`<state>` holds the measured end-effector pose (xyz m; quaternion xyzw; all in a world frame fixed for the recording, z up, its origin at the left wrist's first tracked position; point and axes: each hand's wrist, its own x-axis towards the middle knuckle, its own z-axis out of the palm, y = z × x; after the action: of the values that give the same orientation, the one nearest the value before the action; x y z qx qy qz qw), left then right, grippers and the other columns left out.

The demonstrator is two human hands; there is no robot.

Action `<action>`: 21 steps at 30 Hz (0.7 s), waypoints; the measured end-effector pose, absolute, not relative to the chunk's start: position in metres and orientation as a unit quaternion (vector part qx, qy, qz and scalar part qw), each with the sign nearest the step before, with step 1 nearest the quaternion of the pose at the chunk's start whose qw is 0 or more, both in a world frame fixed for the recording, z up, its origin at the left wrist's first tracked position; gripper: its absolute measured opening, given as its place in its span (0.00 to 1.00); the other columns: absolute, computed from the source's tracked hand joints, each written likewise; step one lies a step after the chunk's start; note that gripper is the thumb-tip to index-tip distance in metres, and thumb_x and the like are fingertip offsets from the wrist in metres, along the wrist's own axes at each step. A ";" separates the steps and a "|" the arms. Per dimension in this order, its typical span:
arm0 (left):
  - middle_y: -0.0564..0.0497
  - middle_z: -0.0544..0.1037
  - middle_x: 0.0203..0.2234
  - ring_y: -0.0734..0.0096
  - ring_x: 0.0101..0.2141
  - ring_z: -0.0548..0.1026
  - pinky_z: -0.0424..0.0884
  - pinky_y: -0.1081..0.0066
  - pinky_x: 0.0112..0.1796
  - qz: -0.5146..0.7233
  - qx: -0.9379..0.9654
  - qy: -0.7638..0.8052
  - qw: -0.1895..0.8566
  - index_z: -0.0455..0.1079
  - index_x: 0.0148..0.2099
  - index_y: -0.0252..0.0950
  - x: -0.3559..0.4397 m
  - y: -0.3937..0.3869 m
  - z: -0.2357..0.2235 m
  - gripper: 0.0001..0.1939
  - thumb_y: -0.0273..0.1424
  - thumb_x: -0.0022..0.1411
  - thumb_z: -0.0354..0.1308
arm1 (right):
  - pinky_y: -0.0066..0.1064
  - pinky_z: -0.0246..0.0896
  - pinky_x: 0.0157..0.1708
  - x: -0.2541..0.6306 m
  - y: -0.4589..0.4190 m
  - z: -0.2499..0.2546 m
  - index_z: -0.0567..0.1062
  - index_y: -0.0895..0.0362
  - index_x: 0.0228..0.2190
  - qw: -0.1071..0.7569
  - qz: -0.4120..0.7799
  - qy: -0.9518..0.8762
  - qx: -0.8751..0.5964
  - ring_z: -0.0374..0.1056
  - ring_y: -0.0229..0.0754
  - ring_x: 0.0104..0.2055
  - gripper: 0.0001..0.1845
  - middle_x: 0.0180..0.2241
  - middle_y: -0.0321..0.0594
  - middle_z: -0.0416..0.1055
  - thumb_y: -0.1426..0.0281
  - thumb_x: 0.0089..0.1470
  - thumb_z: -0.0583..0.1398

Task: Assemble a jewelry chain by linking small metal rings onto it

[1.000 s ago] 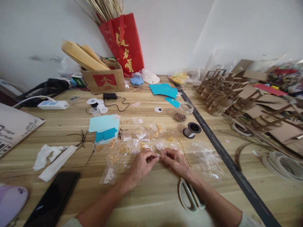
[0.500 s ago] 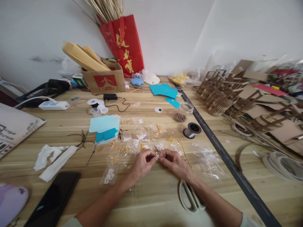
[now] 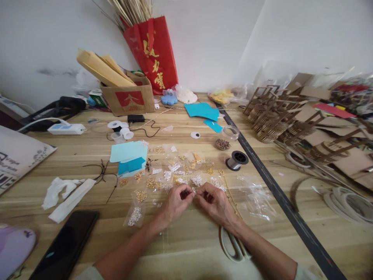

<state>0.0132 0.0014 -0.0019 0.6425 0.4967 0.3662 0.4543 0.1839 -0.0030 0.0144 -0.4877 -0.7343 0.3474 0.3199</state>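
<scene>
Between my two hands, at the fingertips, is a small silver-coloured clasp-like piece [image 3: 194,190]; its exact kind is too small to make out. My left hand [image 3: 176,200] pinches it from the left, thumb against forefinger. My right hand [image 3: 214,202] meets it from the right with its fingers pinched together. Just beyond the fingers lie small clear bags of silver findings [image 3: 196,179] and gold findings [image 3: 152,183]. A gold chain [image 3: 228,188] runs beside my right hand. Partly under my right forearm are scissors with pale handles [image 3: 231,245].
A wire spool [image 3: 237,160] and a dish of beads [image 3: 223,144] stand beyond my right hand. Blue paper sheets [image 3: 128,153] and a black phone [image 3: 65,245] are on the left. Small brown baskets [image 3: 268,116] crowd the right side, past a dark strip [image 3: 271,182].
My right hand has turned slightly and shifted a little at the small silver piece. My left hand stays nearly still, and both hands remain together over the same spot.
</scene>
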 end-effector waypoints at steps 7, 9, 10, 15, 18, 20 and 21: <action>0.54 0.70 0.20 0.73 0.24 0.67 0.63 0.74 0.27 0.380 0.631 0.490 0.467 0.67 0.27 0.34 0.014 0.002 -0.001 0.08 0.32 0.56 0.55 | 0.27 0.55 0.26 0.187 -0.008 0.012 0.70 0.56 0.29 0.262 0.100 -0.867 -0.411 0.65 0.38 0.29 0.12 0.28 0.40 0.69 0.73 0.62 0.51; 0.54 0.70 0.20 0.73 0.24 0.67 0.63 0.75 0.27 0.386 0.625 0.488 0.471 0.67 0.27 0.33 0.015 0.002 -0.002 0.09 0.32 0.56 0.56 | 0.27 0.54 0.26 0.188 -0.009 0.011 0.71 0.57 0.30 0.249 0.055 -0.882 -0.397 0.65 0.39 0.30 0.12 0.28 0.41 0.69 0.74 0.63 0.51; 0.53 0.70 0.20 0.73 0.24 0.67 0.62 0.75 0.27 0.388 0.622 0.487 0.474 0.67 0.27 0.33 0.015 0.002 -0.002 0.09 0.33 0.56 0.56 | 0.28 0.54 0.27 0.189 -0.009 0.010 0.71 0.57 0.31 0.246 0.042 -0.886 -0.392 0.65 0.40 0.31 0.12 0.29 0.41 0.69 0.74 0.64 0.51; 0.54 0.69 0.20 0.73 0.24 0.65 0.61 0.75 0.26 0.388 0.605 0.481 0.502 0.67 0.27 0.33 0.015 0.002 -0.004 0.11 0.36 0.56 0.57 | 0.29 0.56 0.28 0.191 -0.010 0.008 0.72 0.57 0.34 0.224 0.013 -0.903 -0.368 0.65 0.41 0.33 0.09 0.30 0.42 0.70 0.75 0.63 0.53; 0.54 0.69 0.20 0.73 0.24 0.65 0.61 0.74 0.26 0.389 0.595 0.480 0.514 0.68 0.27 0.33 0.014 0.003 -0.003 0.12 0.37 0.56 0.57 | 0.29 0.56 0.27 0.193 -0.009 0.010 0.73 0.57 0.36 0.219 0.009 -0.904 -0.368 0.65 0.41 0.33 0.10 0.31 0.42 0.70 0.75 0.63 0.51; 0.54 0.69 0.21 0.73 0.25 0.65 0.61 0.74 0.27 0.388 0.591 0.478 0.522 0.68 0.27 0.33 0.014 0.003 -0.002 0.12 0.37 0.56 0.57 | 0.28 0.57 0.26 0.194 -0.009 0.011 0.73 0.57 0.36 0.222 0.008 -0.902 -0.370 0.66 0.41 0.33 0.11 0.31 0.43 0.71 0.75 0.64 0.50; 0.54 0.69 0.21 0.73 0.25 0.65 0.61 0.74 0.27 0.388 0.589 0.476 0.525 0.68 0.28 0.33 0.014 0.003 -0.002 0.12 0.38 0.56 0.57 | 0.28 0.57 0.26 0.194 -0.009 0.011 0.73 0.57 0.36 0.223 0.009 -0.902 -0.369 0.66 0.41 0.33 0.12 0.31 0.43 0.71 0.75 0.64 0.50</action>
<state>0.0136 0.0032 -0.0015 0.5887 0.4763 0.3885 0.5250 0.1940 -0.0086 0.0112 -0.3687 -0.9023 0.0089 0.2233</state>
